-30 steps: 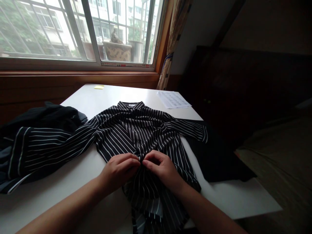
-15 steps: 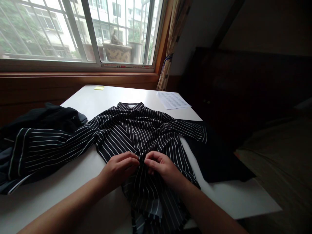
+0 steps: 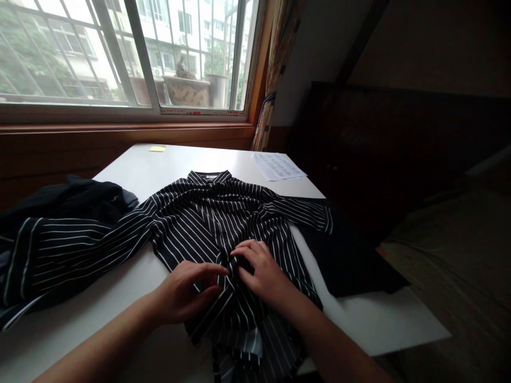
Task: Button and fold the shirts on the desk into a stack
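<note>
A black shirt with white stripes (image 3: 183, 223) lies spread on a white table, collar away from me and sleeves out to both sides. Its lower front is bunched, and the hem droops toward me. At the front edge, my left hand (image 3: 189, 290) has its thumb and index finger apart, the index fingertip touching the cloth. Just to the right, my right hand (image 3: 259, 271) rests on the shirt, fingers and thumb parted around a dark fold. No firm grip shows in either hand. Whether a button lies between them I cannot make out.
Dark folded clothes (image 3: 72, 199) lie at the left under a sleeve. Black cloth (image 3: 347, 260) lies at the right. Printed sheets (image 3: 277, 166) and a yellow sticky note (image 3: 157, 148) are on the far part of the white table (image 3: 128, 165). A barred window is behind.
Both hands have loosened from a pinch at the shirt's front; their fingers have spread. My left hand has come slightly nearer and left, and a flap of the shirt front now folds out beneath it.
</note>
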Demonstrator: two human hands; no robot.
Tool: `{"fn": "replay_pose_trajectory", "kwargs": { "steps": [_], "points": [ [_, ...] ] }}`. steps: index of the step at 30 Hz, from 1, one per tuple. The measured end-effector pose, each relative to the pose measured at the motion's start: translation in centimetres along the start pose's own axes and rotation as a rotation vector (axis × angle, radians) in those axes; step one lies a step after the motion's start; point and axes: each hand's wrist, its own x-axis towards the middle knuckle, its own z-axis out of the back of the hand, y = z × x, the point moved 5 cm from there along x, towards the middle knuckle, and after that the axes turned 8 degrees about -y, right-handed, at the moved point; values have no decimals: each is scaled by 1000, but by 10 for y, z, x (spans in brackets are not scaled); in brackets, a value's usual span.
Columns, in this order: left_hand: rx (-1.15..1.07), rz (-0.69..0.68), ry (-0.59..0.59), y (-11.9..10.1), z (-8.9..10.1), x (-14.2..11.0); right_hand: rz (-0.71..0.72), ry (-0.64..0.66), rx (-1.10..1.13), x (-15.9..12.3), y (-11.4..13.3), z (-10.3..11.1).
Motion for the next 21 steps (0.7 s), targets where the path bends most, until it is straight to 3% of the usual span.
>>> {"fn": "replay_pose_trajectory", "kwargs": {
  "steps": [2,5,7,9,11,15,18,21],
  "points": [
    [18,6,19,1,4,-1,5,118,-69,-3,-2,-3],
    [31,55,-13,6,8,1,28,250,20,-6,7,5],
    [44,98,13,10,6,2,31,305,120,-4,9,20],
    [87,118,99,13,-1,3,0,264,123,4,-4,44],
    [153,102,200,13,-11,3,-57,102,-15,15,-36,78],
    [237,65,349,13,-26,1,-263,-398,-495,22,-130,157],
    [197,96,421,9,-23,-1,-536,-460,-738,13,-195,190],
    [133,174,479,2,-4,-3,-693,-415,-794,6,-230,202]
  ]
}}
